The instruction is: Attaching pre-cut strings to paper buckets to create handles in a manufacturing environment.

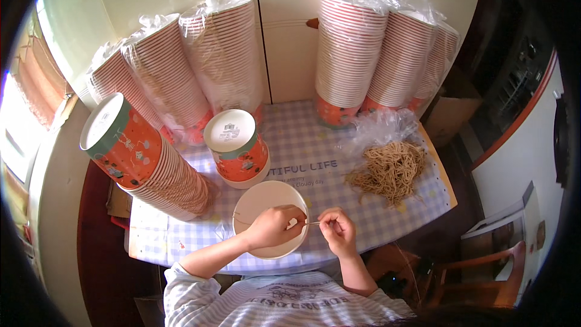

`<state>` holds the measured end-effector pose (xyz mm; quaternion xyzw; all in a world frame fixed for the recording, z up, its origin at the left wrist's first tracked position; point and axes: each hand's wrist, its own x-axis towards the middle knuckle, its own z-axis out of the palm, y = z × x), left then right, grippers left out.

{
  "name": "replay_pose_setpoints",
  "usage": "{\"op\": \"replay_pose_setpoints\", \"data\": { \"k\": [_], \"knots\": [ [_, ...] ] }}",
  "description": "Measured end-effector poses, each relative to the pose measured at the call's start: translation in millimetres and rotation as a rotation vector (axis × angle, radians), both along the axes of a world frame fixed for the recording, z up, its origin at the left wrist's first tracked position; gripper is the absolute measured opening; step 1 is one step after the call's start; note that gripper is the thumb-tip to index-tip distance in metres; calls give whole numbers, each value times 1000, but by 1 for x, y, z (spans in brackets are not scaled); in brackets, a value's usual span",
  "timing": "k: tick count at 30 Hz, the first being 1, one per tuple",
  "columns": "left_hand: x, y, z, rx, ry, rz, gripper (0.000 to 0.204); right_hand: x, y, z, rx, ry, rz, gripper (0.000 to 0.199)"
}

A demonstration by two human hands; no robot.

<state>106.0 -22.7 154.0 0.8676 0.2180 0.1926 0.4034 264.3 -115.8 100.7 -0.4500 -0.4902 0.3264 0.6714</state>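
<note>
A white paper bucket [271, 191] stands mouth up at the table's near edge, in front of me. My left hand [277, 226] reaches across its mouth, thumb and fingers pinched together at the right rim. Just outside that rim, my right hand [339, 231] is closed in a pinch on a thin tan cord [313, 223]. The cord runs from the right fingertips to the left ones at the bucket's edge. Another stretch of thin cord shows at the bucket's left wall, partly hidden by my left forearm. The bucket's lower outside is hidden from above.
A tangled pile of tan cords [390, 172] lies on the right beside crumpled clear plastic [387, 128]. An upside-down orange bucket [242, 163] stands behind the white one. Left is a leaning nested stack [145, 157]. Bagged bucket stacks [351, 54] line the back. A checked cloth [290, 130] covers the table.
</note>
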Motion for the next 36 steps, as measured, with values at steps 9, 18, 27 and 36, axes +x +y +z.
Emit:
{"op": "replay_pose_setpoints", "data": {
  "k": [9, 18, 27, 36],
  "knots": [
    [-2, 2, 9, -39, 0, -27, 11, 1, -6, 2, -95, 262, 230, 13],
    [3, 1, 8, 32, 10, -76, 9, 13, 1, 13, 104, 221, 398, 23],
    [4, 2, 12, 11, -17, -97, 10, 12, -6, 20, 57, 192, 457, 31],
    [14, 4, -7, 16, 5, -107, 11, 10, -1, 24, 34, -371, -87, 16]
  ]
}}
